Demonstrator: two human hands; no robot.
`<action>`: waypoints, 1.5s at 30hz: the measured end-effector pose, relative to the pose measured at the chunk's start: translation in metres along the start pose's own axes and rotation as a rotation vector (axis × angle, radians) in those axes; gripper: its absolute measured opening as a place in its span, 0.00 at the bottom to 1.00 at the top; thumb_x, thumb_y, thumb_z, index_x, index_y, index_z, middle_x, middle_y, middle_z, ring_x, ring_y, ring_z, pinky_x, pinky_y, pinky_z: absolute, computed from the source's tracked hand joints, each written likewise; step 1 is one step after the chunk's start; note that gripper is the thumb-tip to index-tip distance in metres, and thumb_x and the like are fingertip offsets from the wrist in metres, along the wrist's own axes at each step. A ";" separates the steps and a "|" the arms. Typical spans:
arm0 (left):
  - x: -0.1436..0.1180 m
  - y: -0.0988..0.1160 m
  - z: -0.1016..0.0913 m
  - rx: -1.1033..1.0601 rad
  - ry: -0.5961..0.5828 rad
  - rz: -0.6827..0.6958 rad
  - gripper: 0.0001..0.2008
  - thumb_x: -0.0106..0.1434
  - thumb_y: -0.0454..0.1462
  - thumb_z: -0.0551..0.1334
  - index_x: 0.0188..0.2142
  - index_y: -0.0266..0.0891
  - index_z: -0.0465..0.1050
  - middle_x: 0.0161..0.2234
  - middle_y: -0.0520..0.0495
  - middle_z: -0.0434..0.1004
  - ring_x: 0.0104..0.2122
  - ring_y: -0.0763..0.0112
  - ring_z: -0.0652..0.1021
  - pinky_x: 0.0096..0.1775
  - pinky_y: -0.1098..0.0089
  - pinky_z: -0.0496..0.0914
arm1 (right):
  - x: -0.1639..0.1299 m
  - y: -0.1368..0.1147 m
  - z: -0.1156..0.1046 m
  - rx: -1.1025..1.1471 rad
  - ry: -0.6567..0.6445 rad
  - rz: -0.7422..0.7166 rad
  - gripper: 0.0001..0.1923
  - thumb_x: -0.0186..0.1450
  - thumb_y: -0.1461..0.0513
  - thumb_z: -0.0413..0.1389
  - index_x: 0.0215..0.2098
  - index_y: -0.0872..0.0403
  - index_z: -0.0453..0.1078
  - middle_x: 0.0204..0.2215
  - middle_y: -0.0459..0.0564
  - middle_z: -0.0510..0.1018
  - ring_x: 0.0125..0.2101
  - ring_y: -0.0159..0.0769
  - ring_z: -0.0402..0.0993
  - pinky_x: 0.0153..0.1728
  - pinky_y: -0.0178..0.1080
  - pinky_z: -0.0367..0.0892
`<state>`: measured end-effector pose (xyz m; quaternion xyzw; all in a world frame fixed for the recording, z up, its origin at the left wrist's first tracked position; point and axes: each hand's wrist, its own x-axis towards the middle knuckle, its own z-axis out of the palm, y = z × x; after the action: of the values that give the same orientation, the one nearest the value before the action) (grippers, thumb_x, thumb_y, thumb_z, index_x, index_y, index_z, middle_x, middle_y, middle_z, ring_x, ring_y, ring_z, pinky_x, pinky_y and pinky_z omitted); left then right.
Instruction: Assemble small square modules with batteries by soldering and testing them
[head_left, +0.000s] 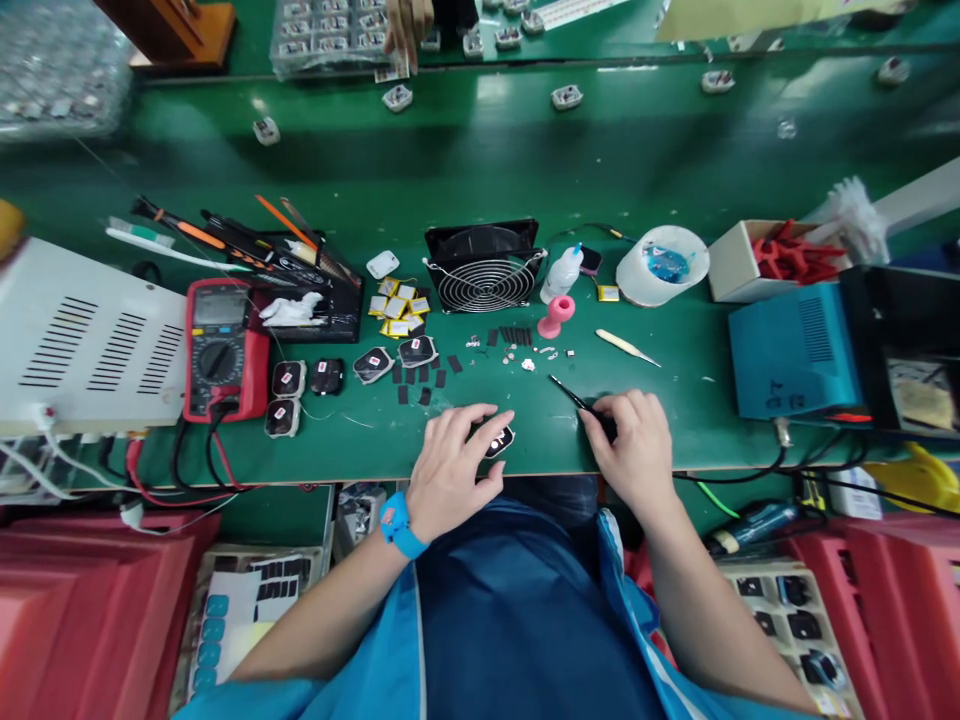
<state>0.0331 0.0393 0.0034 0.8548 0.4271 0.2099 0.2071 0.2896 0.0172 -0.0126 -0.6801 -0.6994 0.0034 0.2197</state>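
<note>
A red multimeter point(223, 349), blue box point(791, 350) and pink stand point(556, 315) sit on the green bench point(450, 160).

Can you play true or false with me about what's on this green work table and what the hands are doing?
1. The left hand rests on a small black part at the table's near edge. True.
2. The right hand holds a toothbrush. False: it holds black tweezers.
3. The multimeter is red. True.
4. The fan lies right of the blue box. False: it sits left of it, behind the hands.
5. The wristband on the left wrist is yellow. False: it is blue.
</note>
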 end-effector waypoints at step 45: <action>0.004 -0.019 -0.009 -0.205 -0.067 0.029 0.29 0.66 0.34 0.69 0.64 0.47 0.65 0.52 0.46 0.79 0.49 0.60 0.76 0.51 0.58 0.72 | -0.031 -0.066 0.023 0.826 0.152 -0.322 0.17 0.66 0.75 0.59 0.51 0.55 0.76 0.45 0.60 0.84 0.53 0.47 0.82 0.50 0.48 0.82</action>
<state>0.0177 0.0548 0.0015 0.8417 0.3840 0.2266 0.3044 0.2195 -0.0109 -0.0228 -0.4165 -0.7180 0.1979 0.5213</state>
